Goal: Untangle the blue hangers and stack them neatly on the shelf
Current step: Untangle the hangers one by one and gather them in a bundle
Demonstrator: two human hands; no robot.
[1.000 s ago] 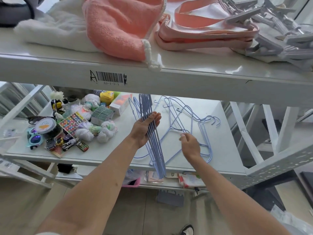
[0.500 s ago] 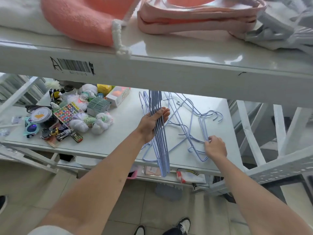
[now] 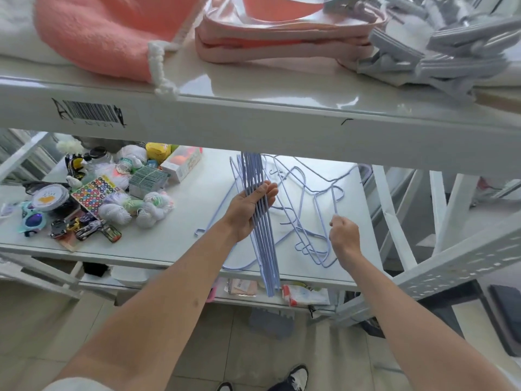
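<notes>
My left hand (image 3: 248, 210) is shut on a bundle of several blue wire hangers (image 3: 263, 244), held edge-on and upright; the bundle's lower end hangs past the front edge of the white shelf (image 3: 169, 244). To its right a tangle of loose blue hangers (image 3: 303, 213) lies on the shelf. My right hand (image 3: 344, 234) pinches one wire of that tangle and lifts it a little off the surface. The tops of the bundle are hidden behind the upper shelf beam.
Small goods crowd the shelf's left part: white yarn balls (image 3: 149, 210), a sticker sheet (image 3: 94, 193), toy cars (image 3: 84, 228), boxes (image 3: 183, 163). The upper shelf (image 3: 253, 117) carries pink towels (image 3: 112, 35) and grey clip hangers (image 3: 439, 49). White frame struts (image 3: 394, 221) stand to the right.
My right hand has shifted along the tangle and now pinches and raises one wire. My left hand keeps the bundle in about the same place. The camera has tilted slightly.
</notes>
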